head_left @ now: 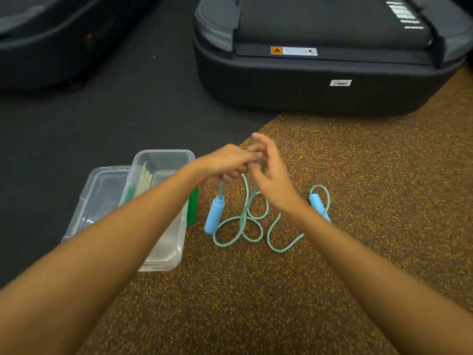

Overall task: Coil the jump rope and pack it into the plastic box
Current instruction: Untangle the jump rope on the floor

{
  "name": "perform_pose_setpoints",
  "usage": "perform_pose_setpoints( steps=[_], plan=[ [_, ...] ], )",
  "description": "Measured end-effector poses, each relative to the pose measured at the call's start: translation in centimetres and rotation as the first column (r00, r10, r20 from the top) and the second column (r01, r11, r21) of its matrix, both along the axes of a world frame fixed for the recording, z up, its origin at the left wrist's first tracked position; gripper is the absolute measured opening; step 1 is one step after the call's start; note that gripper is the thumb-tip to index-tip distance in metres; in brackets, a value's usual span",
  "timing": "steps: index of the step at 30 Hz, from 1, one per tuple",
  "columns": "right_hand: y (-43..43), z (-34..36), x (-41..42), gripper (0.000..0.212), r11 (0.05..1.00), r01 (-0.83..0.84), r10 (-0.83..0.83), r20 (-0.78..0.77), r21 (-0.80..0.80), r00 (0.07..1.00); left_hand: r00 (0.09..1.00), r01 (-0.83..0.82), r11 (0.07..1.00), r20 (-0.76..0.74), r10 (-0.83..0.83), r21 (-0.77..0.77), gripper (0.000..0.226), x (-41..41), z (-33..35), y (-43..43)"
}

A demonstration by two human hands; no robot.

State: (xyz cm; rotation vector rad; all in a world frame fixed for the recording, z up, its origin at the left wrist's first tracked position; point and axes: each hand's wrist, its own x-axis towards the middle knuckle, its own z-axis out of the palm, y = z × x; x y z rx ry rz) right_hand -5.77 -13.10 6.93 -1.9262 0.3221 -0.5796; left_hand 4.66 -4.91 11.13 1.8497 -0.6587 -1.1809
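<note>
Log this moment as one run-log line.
left hand: gripping rope | right hand: open beside it | blue handle: dangling | plastic box: open | phase: coiling

Both forearms reach forward, the left hand fisted, the right hand loosely spread, fingertips touching.

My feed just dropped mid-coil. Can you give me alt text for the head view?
The left hand grips the mint jump rope above one hanging blue handle, with the open right hand beside it. Loose loops and the second handle lie on speckled floor; the clear plastic box sits left.
</note>
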Motion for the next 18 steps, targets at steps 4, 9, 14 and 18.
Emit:
perform_pose_setpoints(
  steps=[4, 9, 14, 18],
  plan=[
    [-1.3, 3.5, 0.8, 0.015, 0.935, -0.132, 0.161, -0.062, 0.328, 0.985, 0.995, 0.07, 0.997, 0.078, -0.066, -0.044, 0.031, 1.5, 4.0, 0.5],
    [-5.2, 3.5, -1.2, 0.03, 0.904, -0.21, 0.325, -0.281, 0.372, 0.903, 0.983, -0.159, 0.97, 0.064, 0.173, -0.182, 0.028, 5.0, 6.0, 2.9],
    [-9.1, 3.5, -4.2, 0.036, 0.93, -0.045, 0.197, -0.394, 0.364, 0.898, 0.93, -0.363, 0.898, -0.039, 0.365, -0.247, 0.028, 6.6, 3.8, 5.9],
    [-9.3, 4.5, -4.6, 0.032, 0.943, 0.0, 0.134, -0.38, 0.332, 0.915, 0.912, -0.409, 0.885, -0.096, 0.398, -0.222, 0.028, 5.5, 1.9, 6.0]
  ],
)
